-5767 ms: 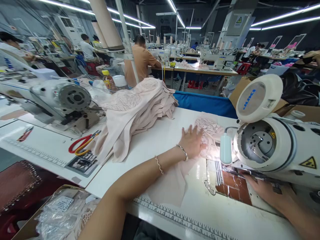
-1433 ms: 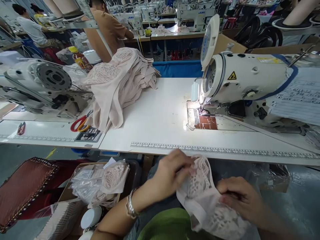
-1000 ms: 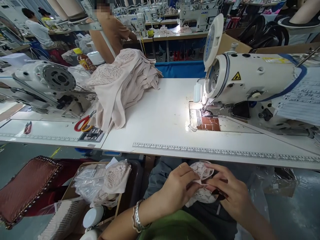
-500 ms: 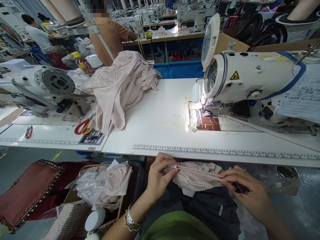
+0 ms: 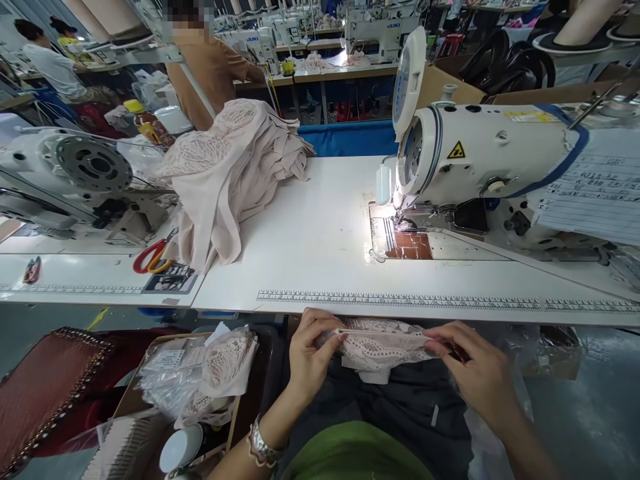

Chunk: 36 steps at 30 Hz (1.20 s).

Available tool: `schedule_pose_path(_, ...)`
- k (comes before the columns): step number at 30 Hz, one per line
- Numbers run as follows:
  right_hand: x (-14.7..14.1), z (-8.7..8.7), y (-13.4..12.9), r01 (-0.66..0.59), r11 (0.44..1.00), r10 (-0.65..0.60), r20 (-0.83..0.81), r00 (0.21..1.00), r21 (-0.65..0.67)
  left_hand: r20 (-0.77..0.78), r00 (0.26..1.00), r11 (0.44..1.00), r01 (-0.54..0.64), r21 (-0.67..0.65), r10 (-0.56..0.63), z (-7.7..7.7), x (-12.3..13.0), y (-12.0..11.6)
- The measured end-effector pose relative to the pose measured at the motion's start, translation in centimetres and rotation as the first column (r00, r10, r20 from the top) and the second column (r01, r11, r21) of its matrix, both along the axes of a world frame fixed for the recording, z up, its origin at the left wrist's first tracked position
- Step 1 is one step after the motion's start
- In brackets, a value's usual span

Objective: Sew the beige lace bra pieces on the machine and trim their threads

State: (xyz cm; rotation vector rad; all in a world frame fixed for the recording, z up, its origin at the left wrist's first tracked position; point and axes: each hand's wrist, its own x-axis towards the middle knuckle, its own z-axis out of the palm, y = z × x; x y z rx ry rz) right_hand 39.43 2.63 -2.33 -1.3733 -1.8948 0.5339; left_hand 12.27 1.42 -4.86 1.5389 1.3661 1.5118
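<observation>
A pale pink lace garment (image 5: pixel 383 350) is stretched between my two hands, above my lap and just below the table's front edge. My left hand (image 5: pixel 315 343) pinches its left end between thumb and fingers. At the right end, my right hand (image 5: pixel 465 353) pinches the same edge. The upper edge of the fabric runs nearly straight from one hand to the other, and the lace hangs under it. Beyond the table edge stands a white sewing machine (image 5: pixel 480 150) with its lamp lit over the needle area.
A heap of pink garments (image 5: pixel 250 160) lies on the white table (image 5: pixel 310 233), left of the machine. Red-and-orange scissors (image 5: pixel 150 259) lie near a second machine (image 5: pixel 85 180). Below left is a box with bagged lace pieces (image 5: pixel 200 373). A person in brown (image 5: pixel 205 73) sits behind.
The garment's upper edge is now pulled straighter, its strands closer together. My hands stay pinched on it. The whole view has shifted slightly, so most things appear further left.
</observation>
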Motion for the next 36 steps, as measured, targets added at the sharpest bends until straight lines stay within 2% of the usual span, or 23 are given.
schedule_pose_path(3,0.4,1.0,0.5,-0.089,0.995,0.086,-0.067,0.994,-0.043,0.051,0.999,1.000,-0.010,-0.010,0.010,-0.1,-0.1,-0.2)
schedule_pose_path(6,0.8,2.5,0.9,-0.260,0.957,0.235,-0.176,0.956,-0.132,0.103,0.994,0.995,0.039,-0.091,-0.030,0.0,-0.9,-0.5)
schedule_pose_path(9,0.3,4.0,0.7,-0.396,0.897,0.347,-0.244,0.906,-0.197,0.077,0.970,0.947,0.241,-0.211,-0.230,0.9,-1.8,-0.6)
schedule_pose_path(12,-1.8,4.6,0.3,-0.423,0.882,0.387,-0.193,0.902,-0.206,0.004,0.853,0.823,0.504,-0.260,-0.521,2.3,-1.3,-0.9)
schedule_pose_path(14,-3.4,4.5,-0.1,-0.427,0.886,0.408,-0.133,0.903,-0.179,-0.036,0.782,0.766,0.600,-0.229,-0.623,2.9,-0.1,-1.2)
schedule_pose_path(18,-5.1,3.9,-0.4,-0.437,0.883,0.426,-0.101,0.899,-0.170,-0.057,0.786,0.786,0.608,-0.112,-0.616,2.7,2.3,-1.3)
schedule_pose_path(23,-4.1,3.0,-0.2,-0.448,0.875,0.440,-0.084,0.894,-0.184,-0.051,0.797,0.796,0.596,-0.103,-0.602,2.5,2.5,-0.7)
schedule_pose_path(28,-2.7,1.6,-0.1,-0.368,0.874,0.327,-0.177,0.928,-0.318,0.076,0.847,0.842,0.531,-0.096,-0.526,2.6,2.4,0.0)
schedule_pose_path(30,-2.2,1.1,0.0,-0.361,0.870,0.303,-0.214,0.929,-0.335,0.121,0.859,0.855,0.509,-0.102,-0.497,2.4,2.4,0.3)
schedule_pose_path(33,-2.0,0.8,0.4,-0.383,0.874,0.315,-0.250,0.916,-0.301,0.155,0.864,0.859,0.497,-0.118,-0.479,2.3,2.4,0.5)
schedule_pose_path(36,-2.3,1.0,0.7,-0.418,0.886,0.347,-0.315,0.884,-0.199,0.154,0.868,0.863,0.491,-0.123,-0.472,2.2,2.4,0.6)
